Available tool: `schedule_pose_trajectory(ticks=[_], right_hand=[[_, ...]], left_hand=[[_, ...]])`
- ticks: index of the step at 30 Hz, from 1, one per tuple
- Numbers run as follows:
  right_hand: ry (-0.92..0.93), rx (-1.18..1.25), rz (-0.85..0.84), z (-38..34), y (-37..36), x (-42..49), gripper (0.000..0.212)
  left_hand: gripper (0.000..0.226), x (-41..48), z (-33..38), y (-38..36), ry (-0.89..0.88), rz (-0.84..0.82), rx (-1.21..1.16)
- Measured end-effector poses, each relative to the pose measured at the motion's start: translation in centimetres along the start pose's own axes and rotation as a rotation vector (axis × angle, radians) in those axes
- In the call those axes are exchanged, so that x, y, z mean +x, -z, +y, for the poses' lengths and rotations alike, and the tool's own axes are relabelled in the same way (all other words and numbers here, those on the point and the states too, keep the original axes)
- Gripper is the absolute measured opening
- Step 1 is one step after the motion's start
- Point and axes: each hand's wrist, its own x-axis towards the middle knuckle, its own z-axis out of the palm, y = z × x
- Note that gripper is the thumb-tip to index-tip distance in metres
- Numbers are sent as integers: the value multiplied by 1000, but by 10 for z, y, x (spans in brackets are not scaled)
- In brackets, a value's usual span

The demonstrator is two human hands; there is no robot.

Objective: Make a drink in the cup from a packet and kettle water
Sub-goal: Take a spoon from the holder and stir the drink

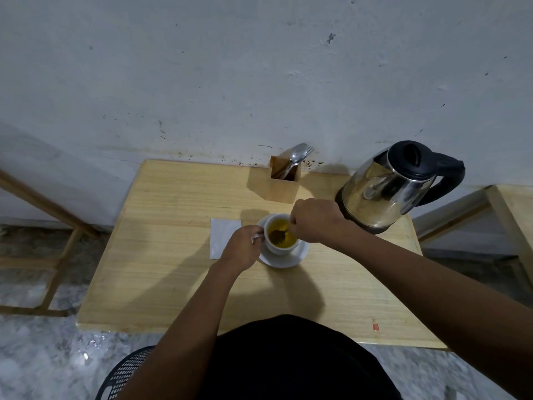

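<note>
A white cup (pixel 278 247) stands on a white saucer (pixel 291 258) in the middle of the wooden table (pixel 173 269). It holds yellowish liquid with a dark clump of powder. My left hand (pixel 240 249) grips the cup's handle. My right hand (pixel 315 219) is closed above the cup's right rim on a spoon (pixel 284 232) whose tip dips into the liquid. A white packet (pixel 222 236) lies flat just left of the cup, partly under my left hand. The steel kettle (pixel 386 186) with black lid and handle stands at the back right.
A wooden holder (pixel 284 180) with a spoon and fork stands at the back against the wall. A black mesh chair (pixel 124 373) is at the lower left. Another wooden table (pixel 516 215) edge shows at the right.
</note>
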Motion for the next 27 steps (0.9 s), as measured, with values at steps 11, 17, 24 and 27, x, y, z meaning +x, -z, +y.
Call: schedule_pose_trajectory(ticks=[11, 17, 24, 27], right_hand=[[-97, -7, 160, 18, -22, -32, 22], [-153, 282, 334, 31, -58, -65, 25], [-209, 565, 371, 31, -100, -92, 22], [-231, 605, 386, 24, -110, -95, 23]], left_hand=[[26, 1, 0, 2, -23, -4, 44], [24, 2, 2, 3, -47, -3, 63], [22, -1, 6, 5, -60, -6, 63], [23, -2, 6, 5, -54, -11, 73]])
